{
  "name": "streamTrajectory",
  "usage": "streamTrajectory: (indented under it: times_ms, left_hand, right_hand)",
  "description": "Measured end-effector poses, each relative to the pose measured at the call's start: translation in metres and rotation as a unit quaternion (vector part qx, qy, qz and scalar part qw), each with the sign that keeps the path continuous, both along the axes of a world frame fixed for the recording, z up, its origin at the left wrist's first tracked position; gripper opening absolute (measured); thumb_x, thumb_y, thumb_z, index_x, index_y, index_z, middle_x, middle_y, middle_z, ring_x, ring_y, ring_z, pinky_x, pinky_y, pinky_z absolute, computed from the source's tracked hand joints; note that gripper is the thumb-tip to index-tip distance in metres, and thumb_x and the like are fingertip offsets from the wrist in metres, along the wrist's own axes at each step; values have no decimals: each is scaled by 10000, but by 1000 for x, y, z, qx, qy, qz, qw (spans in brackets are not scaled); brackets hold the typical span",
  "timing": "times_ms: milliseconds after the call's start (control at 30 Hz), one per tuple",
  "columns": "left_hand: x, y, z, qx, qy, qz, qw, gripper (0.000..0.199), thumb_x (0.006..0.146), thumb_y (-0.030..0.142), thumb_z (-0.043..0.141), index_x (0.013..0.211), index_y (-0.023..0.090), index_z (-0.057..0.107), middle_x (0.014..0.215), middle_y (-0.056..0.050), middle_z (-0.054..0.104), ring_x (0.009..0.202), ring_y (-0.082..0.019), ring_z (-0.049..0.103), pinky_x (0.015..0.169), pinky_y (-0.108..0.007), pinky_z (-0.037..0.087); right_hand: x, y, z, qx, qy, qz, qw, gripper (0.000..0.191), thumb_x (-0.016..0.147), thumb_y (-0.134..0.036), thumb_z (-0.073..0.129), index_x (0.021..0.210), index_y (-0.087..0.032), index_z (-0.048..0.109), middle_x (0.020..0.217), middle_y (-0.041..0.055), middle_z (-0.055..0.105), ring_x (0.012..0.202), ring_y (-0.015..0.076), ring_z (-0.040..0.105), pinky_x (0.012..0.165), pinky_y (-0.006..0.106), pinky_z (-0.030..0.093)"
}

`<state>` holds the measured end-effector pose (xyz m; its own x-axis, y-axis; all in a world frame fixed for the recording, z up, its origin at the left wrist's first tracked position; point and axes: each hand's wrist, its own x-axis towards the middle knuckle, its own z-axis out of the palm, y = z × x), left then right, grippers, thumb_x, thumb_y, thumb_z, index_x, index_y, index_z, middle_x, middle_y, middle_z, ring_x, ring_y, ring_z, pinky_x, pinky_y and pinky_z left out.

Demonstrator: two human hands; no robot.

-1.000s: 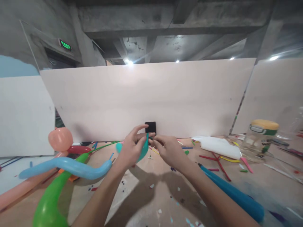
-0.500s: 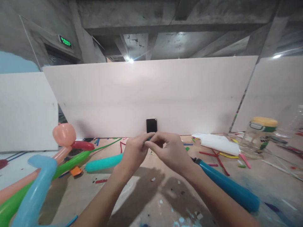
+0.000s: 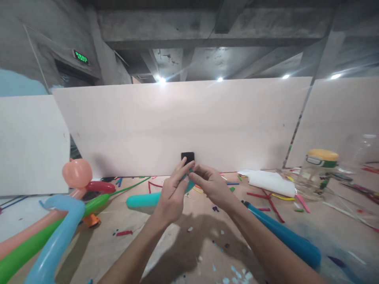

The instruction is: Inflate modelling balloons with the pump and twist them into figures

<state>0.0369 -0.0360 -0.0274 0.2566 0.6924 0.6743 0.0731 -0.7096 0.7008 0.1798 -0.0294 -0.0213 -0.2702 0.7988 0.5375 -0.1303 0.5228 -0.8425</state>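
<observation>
A long turquoise modelling balloon (image 3: 142,200) runs from the left, behind my left hand (image 3: 174,195), and shows again between my fingers. My left hand is closed around it, with some fingers stretched upward. The thumb and fingertips of my right hand (image 3: 213,185) pinch the balloon's right end, where the hands nearly meet. That end is partly hidden by the fingers, so I cannot tell whether it is knotted. Just behind the fingertips a black phone-like slab (image 3: 187,157) leans against the white board.
At the left lie inflated balloons: light blue (image 3: 63,221), green (image 3: 35,240) and a round peach one (image 3: 77,173). A blue balloon pump (image 3: 284,232) lies by my right forearm. Further right are a white roll (image 3: 271,183) and a yellow-lidded bottle (image 3: 318,173). Balloon scraps litter the table.
The turquoise balloon has shifted right, and part of it now shows between my hands. My left fingers have stretched upward. A small dark purple scrap now shows near my right wrist.
</observation>
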Motion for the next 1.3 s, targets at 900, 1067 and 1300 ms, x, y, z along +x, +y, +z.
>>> streamTrajectory:
  times_ms: [900,1067,1300]
  left_hand:
    - [14,-9,-1,282,408,370,785,513,791,48,437,1302,87,459,873,-119,708,1155,-296,484,1042,-551,164]
    - [1,7,26,365,438,330,753,336,816,65,457,1109,143,601,586,-75,627,849,-257,569,874,-452,301]
    - [4,8,48,272,356,252,858,105,824,197,512,928,193,524,827,-26,681,858,-208,558,810,-373,317]
  right_hand:
    - [-3,7,-16,197,-308,-415,833,216,810,-178,410,595,-193,414,565,4,488,558,137,428,564,267,285]
    - [-9,5,-7,71,-222,-357,905,291,804,-218,405,535,-198,296,491,-49,328,480,102,317,477,249,212]
    - [5,2,6,178,-177,-321,913,239,816,-189,409,587,-199,343,623,-21,398,653,137,427,607,252,330]
